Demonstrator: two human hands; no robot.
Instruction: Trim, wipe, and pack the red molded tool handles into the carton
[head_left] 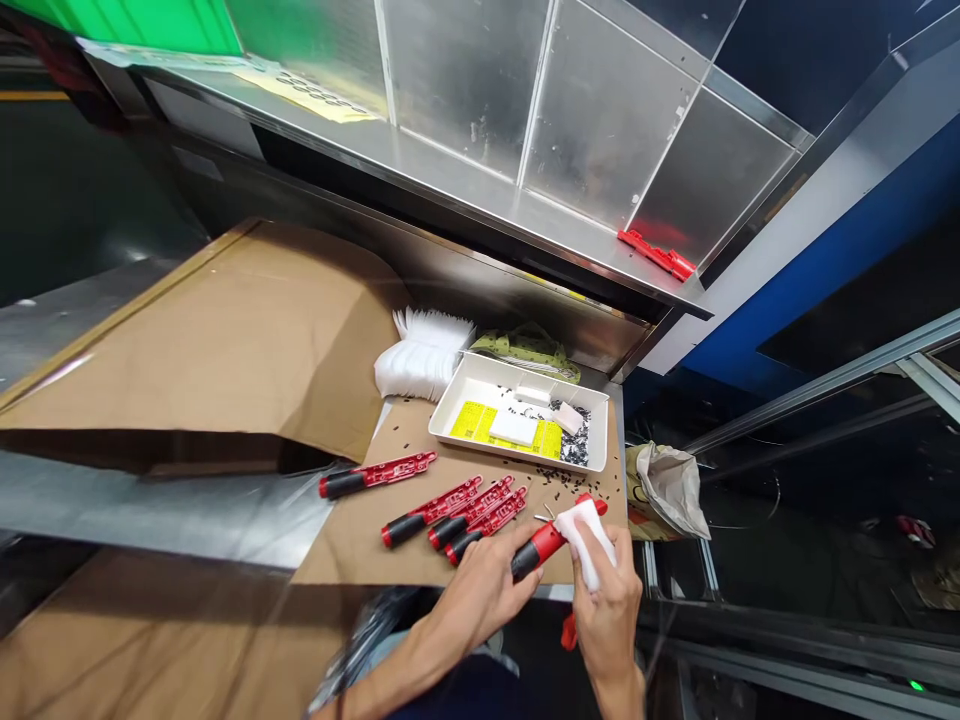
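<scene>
My left hand (480, 585) grips the black end of a red and black plastic handle part (541, 545) at the front edge of the cardboard mat (420, 470). My right hand (604, 600) is closed on a small white block (581, 525) pressed against the red end of that part. Three more red and black handle parts (457, 512) lie side by side on the mat just left of my hands. Another one (375, 474) lies apart, further left.
A white tray (480, 385) with yellow labels, white pieces and small black bits sits behind my hands. A stack of white sheets (420, 355) lies to its left. A large cardboard sheet (225, 330) covers the left. A red part (656, 253) rests on the metal shelf above.
</scene>
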